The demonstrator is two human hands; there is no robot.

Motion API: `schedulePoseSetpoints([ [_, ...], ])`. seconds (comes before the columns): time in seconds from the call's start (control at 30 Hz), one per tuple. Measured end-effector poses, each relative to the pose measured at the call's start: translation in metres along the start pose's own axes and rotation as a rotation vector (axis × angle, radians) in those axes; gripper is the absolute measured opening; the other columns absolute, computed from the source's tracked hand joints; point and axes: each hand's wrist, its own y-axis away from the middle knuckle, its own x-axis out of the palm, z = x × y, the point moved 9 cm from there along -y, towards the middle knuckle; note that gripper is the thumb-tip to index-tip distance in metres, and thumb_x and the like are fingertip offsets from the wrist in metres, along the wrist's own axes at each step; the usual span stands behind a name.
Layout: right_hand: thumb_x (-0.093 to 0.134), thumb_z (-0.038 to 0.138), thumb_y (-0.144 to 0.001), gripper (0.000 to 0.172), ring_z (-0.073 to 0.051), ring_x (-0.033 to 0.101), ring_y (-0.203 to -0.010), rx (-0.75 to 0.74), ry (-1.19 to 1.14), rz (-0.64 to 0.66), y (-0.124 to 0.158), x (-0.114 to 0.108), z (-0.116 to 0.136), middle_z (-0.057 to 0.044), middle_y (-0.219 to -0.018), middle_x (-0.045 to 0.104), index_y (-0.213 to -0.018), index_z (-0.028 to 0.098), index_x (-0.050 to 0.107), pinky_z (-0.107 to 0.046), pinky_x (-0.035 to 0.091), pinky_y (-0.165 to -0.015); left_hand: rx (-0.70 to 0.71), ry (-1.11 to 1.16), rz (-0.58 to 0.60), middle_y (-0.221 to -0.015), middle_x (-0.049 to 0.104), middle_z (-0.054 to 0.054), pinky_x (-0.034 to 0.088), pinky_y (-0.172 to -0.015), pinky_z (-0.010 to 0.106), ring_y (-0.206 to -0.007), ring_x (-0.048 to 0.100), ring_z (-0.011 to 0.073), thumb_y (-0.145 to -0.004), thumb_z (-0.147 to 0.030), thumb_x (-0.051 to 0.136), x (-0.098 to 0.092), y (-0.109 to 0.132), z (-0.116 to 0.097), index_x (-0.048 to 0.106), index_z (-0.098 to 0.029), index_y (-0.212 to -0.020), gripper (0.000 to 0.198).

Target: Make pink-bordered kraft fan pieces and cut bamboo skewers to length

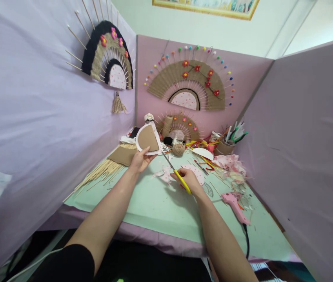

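Note:
Above the table, my left hand (pixel 142 159) grips a half-round piece of brown cardboard (pixel 148 139) by its lower edge. A white fabric border shows all around the cardboard. Yellow-handled scissors (pixel 183 181) are in my right hand (pixel 190 181), with the blades pointing up and left to the corner of the piece. Whether the blades touch the fabric I cannot tell. Pale pink fabric scraps (pixel 164 175) lie on the table between my hands. Beyond my right hand is a pink dotted fabric piece (pixel 197 172), with a clear protractor (pixel 208 190) beside it.
Thin wooden sticks (pixel 101 170) and a brown cardboard sheet (pixel 121 156) lie at left. Twine ball (pixel 179 149), white half-round piece (pixel 203 153) and tool pot (pixel 224 148) stand behind. A pink glue gun (pixel 236 207) lies right, its cord over the front edge. Decorated fans (pixel 162 80) hang on the partitions.

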Motion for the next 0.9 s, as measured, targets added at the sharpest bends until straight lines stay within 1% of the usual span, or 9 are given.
schedulePoseSetpoints([
  [0.23, 0.067, 0.05, -0.063, 0.033, -0.011, 0.046, -0.041, 0.002, 0.012, 0.001, -0.0017, -0.0003, -0.002, 0.004, -0.047, 0.05, -0.062, 0.019, 0.056, -0.022, 0.034, -0.041, -0.029, -0.008, 0.003, -0.088, 0.072, 0.008, 0.055, -0.082, 0.039, -0.08, 0.069, 0.0195, -0.08, -0.008, 0.057, 0.0008, 0.001, 0.0029, 0.056, -0.016, -0.118, 0.038],
  [0.43, 0.067, 0.05, -0.063, 0.033, -0.01, 0.046, -0.04, 0.002, 0.014, 0.001, -0.0018, 0.0001, -0.0026, 0.004, -0.048, 0.05, -0.062, 0.02, 0.055, -0.022, 0.035, -0.04, -0.043, -0.009, 0.038, -0.092, 0.072, 0.008, 0.055, -0.083, 0.038, -0.083, 0.069, 0.0203, -0.08, -0.01, 0.058, 0.0019, 0.0, 0.0049, 0.057, -0.018, -0.116, 0.036],
  [0.67, 0.067, 0.051, -0.064, 0.034, -0.01, 0.047, -0.04, -0.002, 0.019, 0.011, -0.002, 0.0011, -0.0032, 0.005, -0.046, 0.049, -0.063, 0.019, 0.055, -0.021, 0.035, -0.041, -0.05, -0.014, 0.061, -0.09, 0.072, 0.008, 0.057, -0.079, 0.037, -0.084, 0.069, 0.0209, -0.08, -0.01, 0.057, 0.0035, -0.0001, 0.0065, 0.054, -0.017, -0.12, 0.04],
  [0.9, 0.066, 0.051, -0.066, 0.034, -0.01, 0.045, -0.038, -0.005, 0.017, 0.008, -0.0013, 0.0008, -0.0017, 0.005, -0.045, 0.049, -0.063, 0.019, 0.055, -0.021, 0.034, -0.039, -0.055, -0.015, 0.063, -0.089, 0.072, 0.008, 0.056, -0.081, 0.037, -0.084, 0.07, 0.0207, -0.082, -0.011, 0.056, 0.005, 0.0017, 0.0069, 0.054, -0.018, -0.12, 0.039],
])
